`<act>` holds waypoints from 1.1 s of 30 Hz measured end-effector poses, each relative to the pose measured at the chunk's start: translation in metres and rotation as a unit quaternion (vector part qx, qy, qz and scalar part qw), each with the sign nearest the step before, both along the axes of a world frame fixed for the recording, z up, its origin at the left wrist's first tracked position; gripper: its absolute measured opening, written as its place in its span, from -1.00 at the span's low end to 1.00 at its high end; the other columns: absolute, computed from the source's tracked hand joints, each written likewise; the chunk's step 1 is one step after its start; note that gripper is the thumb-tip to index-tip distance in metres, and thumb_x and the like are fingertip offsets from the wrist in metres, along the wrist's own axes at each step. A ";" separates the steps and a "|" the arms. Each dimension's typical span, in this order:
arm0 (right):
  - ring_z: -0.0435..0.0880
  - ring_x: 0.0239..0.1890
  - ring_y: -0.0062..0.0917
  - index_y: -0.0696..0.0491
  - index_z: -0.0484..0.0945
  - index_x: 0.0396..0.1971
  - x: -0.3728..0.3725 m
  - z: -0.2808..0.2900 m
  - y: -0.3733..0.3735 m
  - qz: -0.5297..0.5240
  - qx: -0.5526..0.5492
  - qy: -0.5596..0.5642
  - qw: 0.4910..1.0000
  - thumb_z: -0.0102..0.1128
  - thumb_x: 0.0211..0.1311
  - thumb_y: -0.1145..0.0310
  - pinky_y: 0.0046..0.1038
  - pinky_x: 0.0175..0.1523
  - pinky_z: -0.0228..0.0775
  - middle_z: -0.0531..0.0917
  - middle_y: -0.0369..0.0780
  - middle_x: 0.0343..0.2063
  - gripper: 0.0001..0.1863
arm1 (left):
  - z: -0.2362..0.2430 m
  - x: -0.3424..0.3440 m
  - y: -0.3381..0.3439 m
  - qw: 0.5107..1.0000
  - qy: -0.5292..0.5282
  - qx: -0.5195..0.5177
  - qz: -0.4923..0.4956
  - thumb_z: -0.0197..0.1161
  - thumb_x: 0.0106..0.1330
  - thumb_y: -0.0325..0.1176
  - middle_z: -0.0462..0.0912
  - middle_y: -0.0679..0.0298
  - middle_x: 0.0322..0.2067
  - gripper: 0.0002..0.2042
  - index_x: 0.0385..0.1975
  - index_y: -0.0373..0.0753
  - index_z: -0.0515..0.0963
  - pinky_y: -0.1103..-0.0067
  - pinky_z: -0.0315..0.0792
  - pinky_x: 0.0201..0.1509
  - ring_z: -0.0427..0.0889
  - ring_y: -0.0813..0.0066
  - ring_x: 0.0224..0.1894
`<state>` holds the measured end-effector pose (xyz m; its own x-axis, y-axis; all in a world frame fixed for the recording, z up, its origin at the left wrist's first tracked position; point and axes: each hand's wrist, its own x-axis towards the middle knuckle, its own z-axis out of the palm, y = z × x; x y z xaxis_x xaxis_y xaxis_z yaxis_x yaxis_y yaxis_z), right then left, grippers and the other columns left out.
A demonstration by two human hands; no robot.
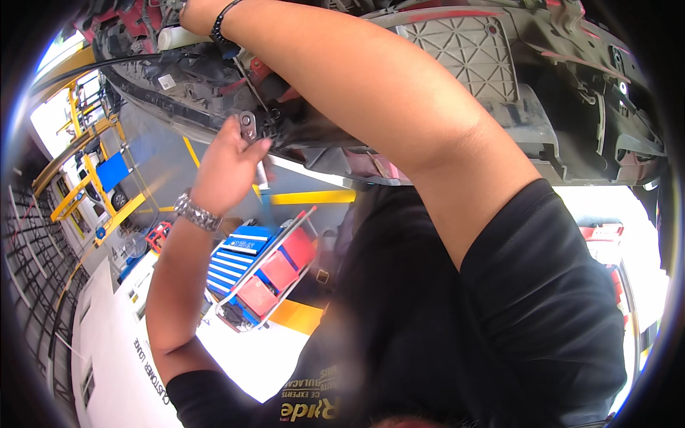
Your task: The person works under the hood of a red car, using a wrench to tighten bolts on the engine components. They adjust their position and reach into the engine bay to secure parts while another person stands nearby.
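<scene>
My left hand (227,165), with a metal watch at its wrist, is closed around a ratchet wrench (247,121). The round silver head sticks up past the thumb, close to the edge of a vehicle's dark underside (171,107). Part of the handle shows below my fingers. My right arm crosses over the upper middle, a dark beaded bracelet (218,27) at the wrist. At the top edge my right hand (200,13) is partly cut off, beside a pale cylindrical part (178,37); its fingers are hidden.
A ribbed beige panel (460,57) and dark brackets (606,107) hang overhead at the right. Below my left hand stands a blue and red tool cart (264,271) with a metal frame. Yellow lift equipment (107,171) and a white wall (107,328) are at the left.
</scene>
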<state>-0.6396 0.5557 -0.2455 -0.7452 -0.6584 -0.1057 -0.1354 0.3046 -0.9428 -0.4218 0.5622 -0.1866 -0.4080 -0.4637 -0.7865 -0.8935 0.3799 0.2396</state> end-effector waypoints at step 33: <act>0.80 0.02 -0.23 0.09 0.81 -0.14 -0.002 -0.023 -0.014 0.017 -0.020 0.015 1.000 0.08 0.34 0.27 -0.26 0.11 0.63 0.78 -0.01 -0.08 -0.66 | -0.016 -0.006 -0.023 0.872 0.136 -0.212 -0.420 0.29 0.44 -0.23 0.65 -0.02 -0.46 -0.73 -0.29 -0.33 0.48 0.21 0.50 -0.30 0.65 -0.02 -0.45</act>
